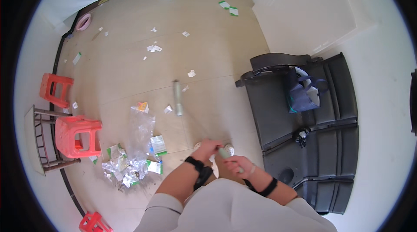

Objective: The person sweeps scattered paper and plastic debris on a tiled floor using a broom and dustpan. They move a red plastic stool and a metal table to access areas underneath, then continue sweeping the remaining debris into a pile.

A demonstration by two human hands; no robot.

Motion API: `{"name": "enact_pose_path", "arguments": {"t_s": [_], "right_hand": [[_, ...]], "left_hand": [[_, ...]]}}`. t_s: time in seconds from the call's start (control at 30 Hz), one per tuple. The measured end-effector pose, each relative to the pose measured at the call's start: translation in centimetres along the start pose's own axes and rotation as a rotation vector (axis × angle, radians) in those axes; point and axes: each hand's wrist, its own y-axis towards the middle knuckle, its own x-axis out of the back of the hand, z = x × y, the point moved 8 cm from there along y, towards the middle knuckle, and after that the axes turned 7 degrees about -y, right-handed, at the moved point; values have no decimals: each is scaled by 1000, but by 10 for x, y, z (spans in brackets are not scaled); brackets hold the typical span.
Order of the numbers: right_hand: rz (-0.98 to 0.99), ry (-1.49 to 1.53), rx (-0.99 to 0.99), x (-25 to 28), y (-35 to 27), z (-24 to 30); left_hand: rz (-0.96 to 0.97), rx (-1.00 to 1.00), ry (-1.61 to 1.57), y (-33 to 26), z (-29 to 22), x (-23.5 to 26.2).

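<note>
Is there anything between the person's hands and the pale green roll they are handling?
Nothing visible. The right hand already grips the pale green roll, and the left hand reaches its upper end. The floor litter lies off to the person's left.

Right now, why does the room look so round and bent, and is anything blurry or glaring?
Head view: a fisheye lens bows the floor edges and frames everything in a black circle; lighting is soft and even, with pale walls washed out near the rim; the left hand and right hand, holding a pale green roll, look slightly soft; another roll on the floor looks smeared.
</note>
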Motion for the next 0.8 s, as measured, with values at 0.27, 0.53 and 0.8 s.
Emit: {"name": "enact_pose_path", "arguments": {"t_s": [0.27,0.53,0.8], "right_hand": [[-218,100,272,18,-53,18],[-300,111,415,43,-40,79],[-174,-77,173,23,9,111]], "left_hand": [[284,264,-5,28,39,-107],[247,146,408,91,39,-122],[67,35,375,120,2,-59]]}}
